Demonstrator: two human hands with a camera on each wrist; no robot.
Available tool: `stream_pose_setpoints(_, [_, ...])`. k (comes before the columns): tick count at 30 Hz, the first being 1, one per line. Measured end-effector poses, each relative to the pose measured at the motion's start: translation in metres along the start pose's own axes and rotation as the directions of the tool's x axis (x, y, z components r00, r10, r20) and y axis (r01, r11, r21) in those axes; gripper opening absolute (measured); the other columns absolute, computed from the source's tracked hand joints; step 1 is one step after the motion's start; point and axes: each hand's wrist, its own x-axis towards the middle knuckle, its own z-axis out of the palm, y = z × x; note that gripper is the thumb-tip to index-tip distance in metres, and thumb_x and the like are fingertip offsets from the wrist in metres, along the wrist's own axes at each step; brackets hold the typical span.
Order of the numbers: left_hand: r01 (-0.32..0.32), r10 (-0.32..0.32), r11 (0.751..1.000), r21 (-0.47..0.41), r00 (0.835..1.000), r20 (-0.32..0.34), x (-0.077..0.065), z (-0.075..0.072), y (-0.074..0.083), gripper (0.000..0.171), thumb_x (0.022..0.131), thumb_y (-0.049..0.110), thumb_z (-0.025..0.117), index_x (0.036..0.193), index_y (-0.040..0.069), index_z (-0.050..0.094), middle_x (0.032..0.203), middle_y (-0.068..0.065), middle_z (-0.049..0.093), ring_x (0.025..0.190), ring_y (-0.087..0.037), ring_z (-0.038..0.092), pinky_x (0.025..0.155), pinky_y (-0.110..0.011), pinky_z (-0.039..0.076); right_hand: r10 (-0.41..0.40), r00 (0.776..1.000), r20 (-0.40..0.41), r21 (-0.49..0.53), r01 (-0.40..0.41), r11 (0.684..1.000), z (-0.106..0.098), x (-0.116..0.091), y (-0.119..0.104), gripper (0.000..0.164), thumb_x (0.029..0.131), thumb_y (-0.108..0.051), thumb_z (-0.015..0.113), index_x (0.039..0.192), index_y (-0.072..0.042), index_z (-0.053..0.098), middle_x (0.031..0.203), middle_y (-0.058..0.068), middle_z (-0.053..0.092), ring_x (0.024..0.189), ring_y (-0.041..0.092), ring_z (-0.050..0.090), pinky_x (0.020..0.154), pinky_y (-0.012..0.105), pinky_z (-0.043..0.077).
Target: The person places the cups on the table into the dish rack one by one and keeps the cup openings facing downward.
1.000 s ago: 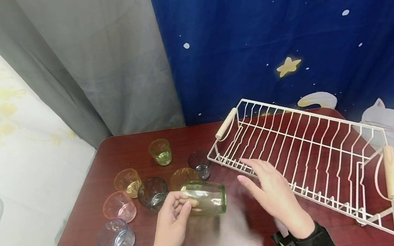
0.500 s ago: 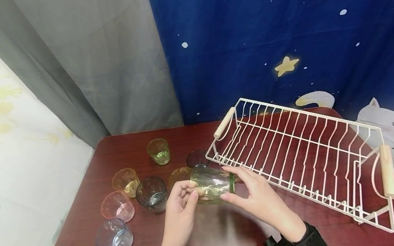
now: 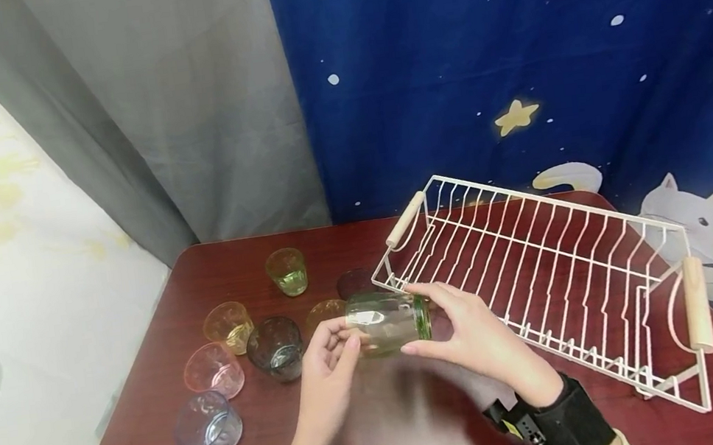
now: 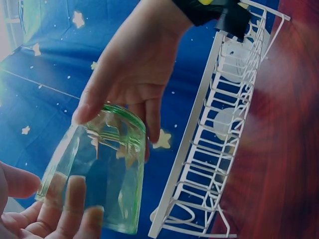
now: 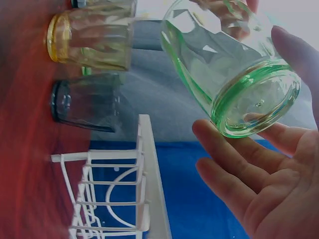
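A pale green drinking glass (image 3: pixel 384 327) lies sideways in the air above the table, its thick base toward the right. My left hand (image 3: pixel 329 365) pinches its rim, with fingers (image 4: pixel 75 199) inside and the thumb outside. Around the base end, my right hand (image 3: pixel 477 334) holds the glass between thumb and fingers; the right wrist view shows fingertips (image 5: pixel 212 128) at the base edge. Just behind the glass stand an amber tumbler (image 3: pixel 324 312) and a dark tumbler (image 3: pixel 352 282), both partly hidden by it.
On the left of the table are a blue tumbler (image 3: pixel 211 424), a pink one (image 3: pixel 216 373), a yellow one (image 3: pixel 229 329) and a dark one (image 3: pixel 276 349). A small green tumbler (image 3: pixel 287 272) stands further back. The white wire dish rack (image 3: pixel 532 238) with wooden handles occupies the right.
The right hand has come in from the right and taken hold of the glass's base. The glass has moved slightly right and up, with the left hand still on its rim.
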Motion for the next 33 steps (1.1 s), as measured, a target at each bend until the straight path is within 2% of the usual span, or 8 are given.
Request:
stream_pose_setpoints(8, [-0.026,0.023,0.977,0.214,1.0,0.015,-0.002,-0.009,0.0,0.042,0.097,0.008,0.054,0.139,0.006,0.048,0.111,-0.015,0.067,0.1,-0.003,0.064,0.091,-0.021,0.054,0.09,0.996,0.025,0.028,-0.091,0.995,-0.02,0.024,-0.015,0.071,0.071,-0.045,0.083,0.129,-0.017,0.053,0.104,0.004,0.072,0.095,0.016,0.068,0.082,0.04,0.057])
stream_pose_setpoints(13, [-0.12,0.117,0.913,0.389,0.993,0.032,-0.007,-0.018,-0.002,0.046,0.094,0.007,0.061,0.138,0.012,0.051,0.112,-0.006,0.069,0.097,-0.009,0.066,0.085,-0.023,0.056,0.084,0.996,0.017,0.009,-0.084,0.996,-0.031,0.038,-0.022,0.066,0.071,-0.047,0.083,0.125,-0.02,0.058,0.104,0.002,0.072,0.092,0.014,0.068,0.08,0.037,0.056])
stream_pose_setpoints(16, [-0.215,0.242,0.821,0.528,0.97,0.019,-0.01,-0.024,-0.002,0.042,0.09,0.004,0.064,0.131,0.015,0.059,0.106,-0.001,0.071,0.094,-0.01,0.067,0.083,-0.022,0.056,0.092,0.996,0.0,-0.024,-0.092,0.995,-0.038,0.047,-0.024,0.064,0.071,-0.049,0.082,0.125,-0.022,0.059,0.104,0.0,0.072,0.091,0.014,0.067,0.079,0.036,0.054])
stream_pose_setpoints(20, [-0.287,0.404,0.612,0.737,0.914,0.02,-0.015,-0.037,0.002,0.033,0.085,0.005,0.068,0.117,0.014,0.067,0.099,0.0,0.072,0.09,-0.012,0.067,0.08,-0.025,0.054,0.126,0.992,0.001,-0.051,-0.126,0.991,-0.047,0.061,-0.021,0.067,0.072,-0.049,0.082,0.128,-0.02,0.059,0.111,0.002,0.071,0.098,0.018,0.066,0.083,0.037,0.054])
stream_pose_setpoints(22, [-0.264,0.449,0.498,0.826,0.894,0.016,-0.016,-0.047,0.003,0.031,0.084,0.007,0.07,0.114,0.013,0.069,0.099,-0.001,0.072,0.091,-0.015,0.067,0.08,-0.031,0.053,0.141,0.99,0.0,-0.064,-0.141,0.988,-0.051,0.068,-0.017,0.068,0.072,-0.049,0.082,0.129,-0.02,0.059,0.115,0.004,0.07,0.103,0.02,0.065,0.087,0.04,0.053])
stream_pose_setpoints(24, [-0.223,0.459,0.421,0.88,0.888,0.006,-0.017,-0.057,0.004,0.03,0.083,0.009,0.07,0.114,0.011,0.069,0.101,-0.004,0.072,0.093,-0.021,0.067,0.081,-0.036,0.053,0.157,0.988,-0.008,-0.079,-0.157,0.984,-0.054,0.076,-0.012,0.068,0.072,-0.048,0.082,0.129,-0.019,0.059,0.119,0.005,0.069,0.109,0.023,0.064,0.091,0.042,0.052])
stream_pose_setpoints(28, [-0.124,0.425,0.341,0.932,0.905,-0.036,-0.02,-0.08,0.005,0.03,0.085,0.012,0.069,0.115,0.009,0.067,0.106,-0.01,0.072,0.099,-0.031,0.067,0.084,-0.046,0.054,0.202,0.979,-0.024,-0.098,-0.203,0.974,-0.059,0.09,0.002,0.068,0.073,-0.046,0.081,0.132,-0.019,0.057,0.13,0.007,0.065,0.121,0.028,0.059,0.1,0.046,0.047])
stream_pose_setpoints(33, [0.019,0.317,0.325,0.945,0.94,-0.128,-0.031,-0.105,0.009,0.024,0.089,0.015,0.065,0.111,0.008,0.067,0.105,-0.012,0.07,0.099,-0.034,0.066,0.078,-0.053,0.053,0.229,0.973,-0.04,-0.126,-0.232,0.964,-0.064,0.102,0.024,0.07,0.075,-0.041,0.08,0.135,-0.014,0.056,0.138,0.011,0.059,0.131,0.032,0.051,0.108,0.048,0.041])
